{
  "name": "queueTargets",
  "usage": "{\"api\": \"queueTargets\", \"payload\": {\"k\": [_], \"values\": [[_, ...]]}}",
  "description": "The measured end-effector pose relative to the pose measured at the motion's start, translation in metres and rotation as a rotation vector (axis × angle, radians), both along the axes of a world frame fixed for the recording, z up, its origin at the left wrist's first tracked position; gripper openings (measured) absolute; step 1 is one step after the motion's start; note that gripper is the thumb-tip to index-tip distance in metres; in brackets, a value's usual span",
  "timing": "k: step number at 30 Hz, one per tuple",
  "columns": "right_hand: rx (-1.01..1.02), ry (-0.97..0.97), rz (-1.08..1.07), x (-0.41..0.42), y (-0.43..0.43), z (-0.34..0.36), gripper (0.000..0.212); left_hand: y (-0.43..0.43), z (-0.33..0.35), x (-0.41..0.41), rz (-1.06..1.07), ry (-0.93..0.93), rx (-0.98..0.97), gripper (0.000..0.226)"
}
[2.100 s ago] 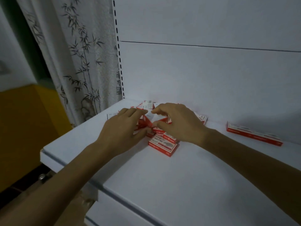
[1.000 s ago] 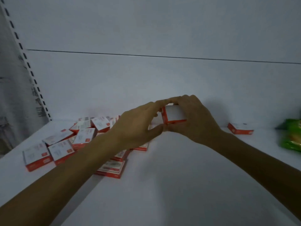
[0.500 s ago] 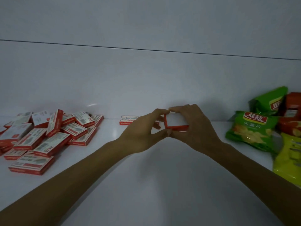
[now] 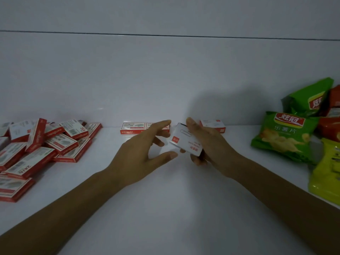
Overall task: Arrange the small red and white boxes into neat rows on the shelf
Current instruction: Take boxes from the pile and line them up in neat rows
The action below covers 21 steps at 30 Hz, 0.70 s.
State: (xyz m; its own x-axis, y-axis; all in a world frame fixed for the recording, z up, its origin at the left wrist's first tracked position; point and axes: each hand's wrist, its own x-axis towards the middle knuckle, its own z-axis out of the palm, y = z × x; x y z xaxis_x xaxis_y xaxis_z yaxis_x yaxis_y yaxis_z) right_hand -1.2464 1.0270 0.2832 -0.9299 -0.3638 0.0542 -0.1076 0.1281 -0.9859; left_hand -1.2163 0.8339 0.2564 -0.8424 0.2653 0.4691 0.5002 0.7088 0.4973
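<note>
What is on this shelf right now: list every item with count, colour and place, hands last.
loose staple boxes: a dozen or so, red and white, heaped on the shelf's left
lined-up staple boxes: two showing, red and white, side by side against the back wall, centre
lone box: one, white and red, against the back wall, behind the right hand
held box: one, white with a red label, tilted above the shelf
green crisp bags: two, right side
yellow bag: one, right edge, front
red packets: count unclear, right edge
shelf: one, white
left hand: fingers spread beside the held box
right hand: fingers grip the held box
</note>
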Motion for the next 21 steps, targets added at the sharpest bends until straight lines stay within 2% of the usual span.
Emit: {"api": "queueTargets", "payload": {"k": [4,6,9,15,19,21], "values": [[-0.023,0.010,-0.036,0.004,-0.003,-0.002,0.041,0.003,0.000,0.004,0.025,0.024,-0.098,0.074],[-0.091,-0.038,-0.047,0.005,-0.005,-0.003,0.034,0.003,0.000,0.006,0.032,0.036,-0.087,0.074],[-0.171,-0.131,-0.035,0.006,-0.008,-0.007,0.025,0.004,0.001,0.006,0.052,0.027,0.013,0.072],[-0.251,-0.060,0.030,0.012,-0.012,-0.006,0.021,0.003,0.006,0.007,0.013,-0.088,0.157,0.062],[-0.315,-0.157,0.100,0.009,-0.008,-0.007,0.035,0.007,0.008,0.010,-0.006,-0.132,0.259,0.060],[-0.311,-0.169,0.103,0.009,-0.009,-0.006,0.035,0.008,0.008,0.011,-0.005,-0.131,0.283,0.064]]}}
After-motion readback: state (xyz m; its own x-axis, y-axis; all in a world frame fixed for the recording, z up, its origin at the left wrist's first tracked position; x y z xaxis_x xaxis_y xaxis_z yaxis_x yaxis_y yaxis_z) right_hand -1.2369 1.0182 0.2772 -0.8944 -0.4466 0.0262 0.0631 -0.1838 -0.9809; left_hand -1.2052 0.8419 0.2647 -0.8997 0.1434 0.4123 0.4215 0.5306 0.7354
